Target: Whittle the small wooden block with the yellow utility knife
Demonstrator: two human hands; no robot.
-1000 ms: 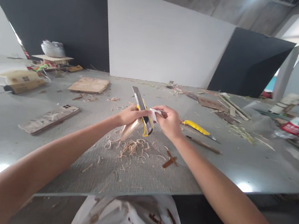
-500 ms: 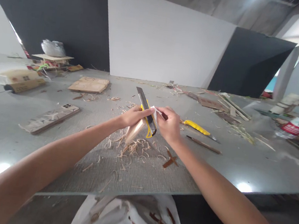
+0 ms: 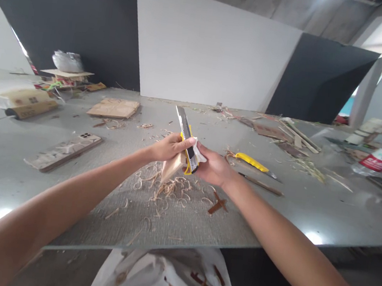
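Over the middle of the table, my left hand is closed on a yellow-and-black utility knife, its thumb across the body. The broad blade points up and away. Below that hand, a pale wooden block tilts down toward curled shavings; the fingers around it are partly hidden. From the right, my right hand is closed about the knife's lower end, pressing a crumpled white piece, like tissue or tape, against its side. Its fingertips are hidden behind the knife.
Right of my hands lie a yellow-handled knife and a thin brown-handled tool. A brown wooden cross-shaped piece lies nearer. At left are a carved phone-like piece and a wooden board. A bottle stands far right.
My right hand has turned from pinching the white piece to wrapping round the knife's lower end. The white piece now lies against the knife, whose blade has tipped slightly more upright.
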